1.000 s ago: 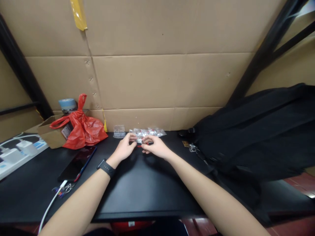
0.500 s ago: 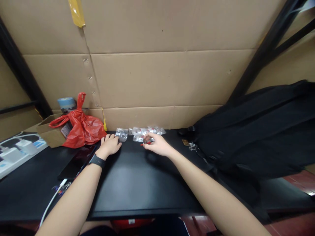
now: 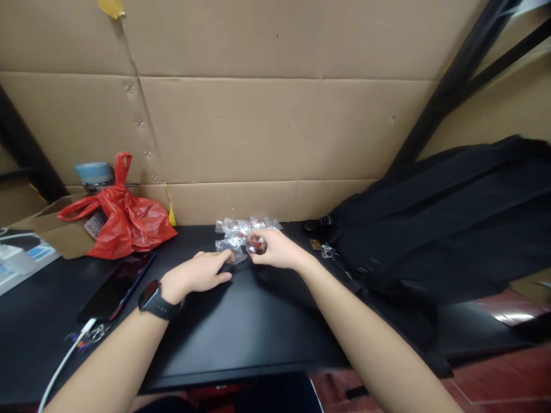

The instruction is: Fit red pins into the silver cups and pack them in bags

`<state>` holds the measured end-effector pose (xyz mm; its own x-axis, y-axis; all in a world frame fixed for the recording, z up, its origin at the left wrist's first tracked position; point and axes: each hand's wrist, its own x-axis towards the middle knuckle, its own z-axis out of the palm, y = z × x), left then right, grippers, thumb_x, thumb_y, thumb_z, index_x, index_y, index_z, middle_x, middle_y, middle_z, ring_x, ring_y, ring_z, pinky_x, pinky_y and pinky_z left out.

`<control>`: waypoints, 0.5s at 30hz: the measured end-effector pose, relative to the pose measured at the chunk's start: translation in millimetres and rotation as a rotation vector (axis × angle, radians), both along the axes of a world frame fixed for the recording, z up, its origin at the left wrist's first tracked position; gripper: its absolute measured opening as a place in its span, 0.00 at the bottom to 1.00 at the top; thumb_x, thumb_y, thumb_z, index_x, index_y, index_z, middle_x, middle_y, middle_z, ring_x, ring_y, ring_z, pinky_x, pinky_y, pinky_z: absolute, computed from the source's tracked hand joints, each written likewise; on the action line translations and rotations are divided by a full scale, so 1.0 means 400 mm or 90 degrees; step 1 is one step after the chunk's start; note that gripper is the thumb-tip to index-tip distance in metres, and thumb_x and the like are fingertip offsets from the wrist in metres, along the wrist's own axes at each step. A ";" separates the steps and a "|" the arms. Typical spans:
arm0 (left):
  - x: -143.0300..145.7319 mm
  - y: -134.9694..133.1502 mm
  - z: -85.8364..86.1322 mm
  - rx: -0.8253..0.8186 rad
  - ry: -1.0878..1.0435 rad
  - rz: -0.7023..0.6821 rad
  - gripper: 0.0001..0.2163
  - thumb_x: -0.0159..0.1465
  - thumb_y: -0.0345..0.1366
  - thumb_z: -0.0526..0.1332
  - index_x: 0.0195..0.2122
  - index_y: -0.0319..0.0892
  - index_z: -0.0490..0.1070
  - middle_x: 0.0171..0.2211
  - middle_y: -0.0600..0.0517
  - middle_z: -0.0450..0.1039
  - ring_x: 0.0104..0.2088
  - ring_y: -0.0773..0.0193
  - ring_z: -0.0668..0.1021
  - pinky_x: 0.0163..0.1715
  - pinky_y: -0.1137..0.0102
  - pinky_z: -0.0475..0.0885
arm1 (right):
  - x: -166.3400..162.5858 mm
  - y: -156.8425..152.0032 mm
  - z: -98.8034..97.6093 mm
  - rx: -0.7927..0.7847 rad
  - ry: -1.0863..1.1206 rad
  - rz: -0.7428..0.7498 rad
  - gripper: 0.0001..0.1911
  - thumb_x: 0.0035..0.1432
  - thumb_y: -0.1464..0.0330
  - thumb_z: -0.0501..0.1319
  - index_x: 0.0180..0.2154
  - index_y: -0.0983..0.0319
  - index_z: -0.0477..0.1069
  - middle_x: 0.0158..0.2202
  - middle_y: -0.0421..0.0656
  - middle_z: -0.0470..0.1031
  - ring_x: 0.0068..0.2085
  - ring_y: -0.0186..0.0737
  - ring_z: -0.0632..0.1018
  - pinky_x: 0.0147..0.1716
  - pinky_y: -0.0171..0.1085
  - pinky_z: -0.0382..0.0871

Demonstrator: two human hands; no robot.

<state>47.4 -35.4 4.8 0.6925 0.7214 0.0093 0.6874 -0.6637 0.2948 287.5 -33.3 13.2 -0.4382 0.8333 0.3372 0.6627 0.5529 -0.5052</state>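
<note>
My left hand (image 3: 202, 273), with a dark watch on its wrist, lies low over the black tabletop. Its thumb stands apart from the fingers, whose tips rest on a small clear plastic packet (image 3: 227, 248). Beside it, my right hand (image 3: 278, 249) pinches a small clear packet with red and brown contents (image 3: 257, 245); what is inside is too small to name. Just behind both hands, several shiny clear packets (image 3: 241, 225) with bits of red lie grouped near the cardboard wall.
A tied red plastic bag (image 3: 129, 221) stands at the left, by a cardboard box (image 3: 64, 238) and a blue-lidded container (image 3: 93, 173). Nearer lie a phone (image 3: 118, 287), a white cable (image 3: 60, 370) and a power strip (image 3: 26, 267). A black backpack (image 3: 443, 218) fills the right side.
My left hand has moved right, bringing the separate packet from the left over to the group. My right hand has turned slightly, showing more of what it holds. The view has shifted.
</note>
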 end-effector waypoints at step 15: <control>0.036 -0.031 -0.022 0.003 0.112 0.000 0.23 0.67 0.45 0.57 0.63 0.60 0.63 0.67 0.45 0.58 0.65 0.44 0.63 0.59 0.47 0.60 | 0.017 -0.005 0.006 -0.069 -0.097 0.019 0.16 0.42 0.72 0.68 0.37 0.61 0.74 0.31 0.38 0.76 0.29 0.33 0.73 0.31 0.32 0.64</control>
